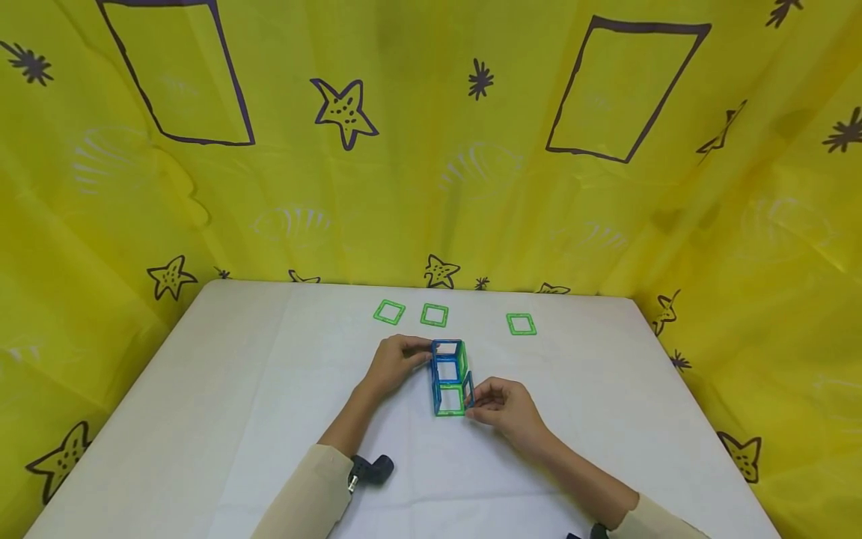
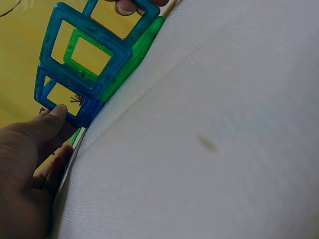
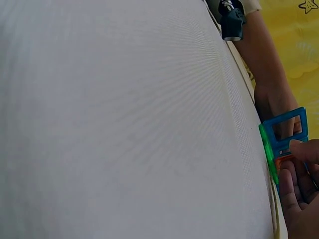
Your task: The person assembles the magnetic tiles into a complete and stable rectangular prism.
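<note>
A small open frame of blue and green square magnetic tiles (image 1: 437, 393) stands on the white table in the head view. My left hand (image 1: 393, 364) holds its far left corner; in the left wrist view the thumb lies on a blue tile (image 2: 92, 88), the fingers partly behind. At the near right side, my right hand (image 1: 508, 408) pinches an upright blue tile (image 1: 472, 389) beside the green base tile (image 1: 450, 413). The right wrist view shows thumb and fingers at the frame, with an orange-red edge (image 3: 285, 158) close to the fingertips; what it belongs to is unclear.
Three loose green square tiles lie flat beyond the frame: one at the left (image 1: 394, 303), one in the middle (image 1: 435, 305) and one at the right (image 1: 519, 314). A patterned yellow curtain (image 1: 404, 187) borders the white table (image 1: 303, 322) at the back and sides.
</note>
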